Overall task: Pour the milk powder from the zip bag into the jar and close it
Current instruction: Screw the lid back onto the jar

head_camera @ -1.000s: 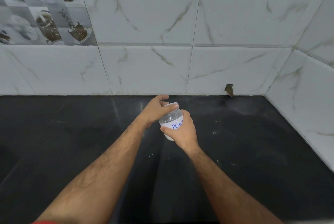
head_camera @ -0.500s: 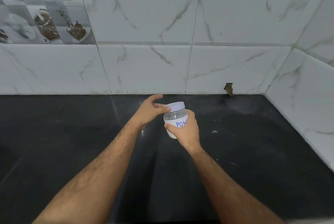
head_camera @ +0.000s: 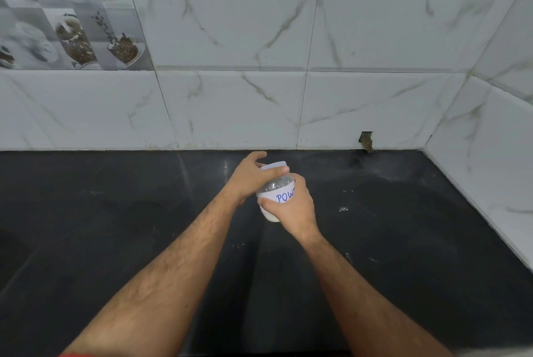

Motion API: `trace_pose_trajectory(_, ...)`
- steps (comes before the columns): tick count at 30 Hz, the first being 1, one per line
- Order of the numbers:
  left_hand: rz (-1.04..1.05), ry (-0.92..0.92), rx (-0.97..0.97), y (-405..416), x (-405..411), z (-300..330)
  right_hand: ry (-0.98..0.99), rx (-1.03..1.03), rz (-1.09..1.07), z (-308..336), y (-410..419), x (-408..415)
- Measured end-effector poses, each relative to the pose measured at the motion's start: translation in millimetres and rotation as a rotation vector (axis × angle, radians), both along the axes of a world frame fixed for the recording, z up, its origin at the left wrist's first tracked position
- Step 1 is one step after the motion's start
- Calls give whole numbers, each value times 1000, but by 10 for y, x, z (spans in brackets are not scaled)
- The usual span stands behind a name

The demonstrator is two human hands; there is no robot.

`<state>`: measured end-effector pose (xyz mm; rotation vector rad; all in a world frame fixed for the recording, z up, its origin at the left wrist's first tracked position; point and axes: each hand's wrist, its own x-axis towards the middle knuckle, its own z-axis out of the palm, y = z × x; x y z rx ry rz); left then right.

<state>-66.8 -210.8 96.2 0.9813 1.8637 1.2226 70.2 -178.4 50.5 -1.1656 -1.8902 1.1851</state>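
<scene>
A small clear jar [head_camera: 274, 193] with a white label reading "POW" in blue sits tilted above the black counter, with white powder in its lower part. My right hand [head_camera: 294, 209] wraps around the jar's body from the right. My left hand [head_camera: 249, 179] grips the white lid [head_camera: 272, 167] on top of the jar, thumb across its front. No zip bag is in view.
The black stone counter [head_camera: 144, 227] runs back to a white marble-tiled wall [head_camera: 230, 108] and a side wall [head_camera: 490, 154] on the right. A few white powder specks [head_camera: 343, 209] lie right of the jar. A chipped hole [head_camera: 366, 140] marks the wall base.
My left hand has shifted its grip around the lid, and the jar has tilted slightly between frames. Both hands stay on the jar in the same spot.
</scene>
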Motion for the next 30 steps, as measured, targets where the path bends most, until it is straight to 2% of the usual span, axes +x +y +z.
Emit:
trace_pose_trajectory(7, 55, -50, 33, -105, -99, -40, 9, -10, -54, 18, 85, 64)
trace_pose_trajectory(14, -6, -110, -9, -49, -46, -1, -55, 65, -82, -44, 11, 10)
trace_pose_trajectory(16, 11, -76, -37, -18, 48, 27, -72, 98, -70, -49, -32, -38)
trace_pose_trajectory(21, 214, 49, -18, 21, 207, 31, -79, 118, -23, -25, -99, -103)
trace_pose_trajectory(27, 146, 172, -3, 37, 233, 89, -32, -33, 44, 13, 36, 15)
trace_pose_trajectory(30, 117, 200, 11, 47, 249, 100, -31, -24, 44, 22, 51, 44)
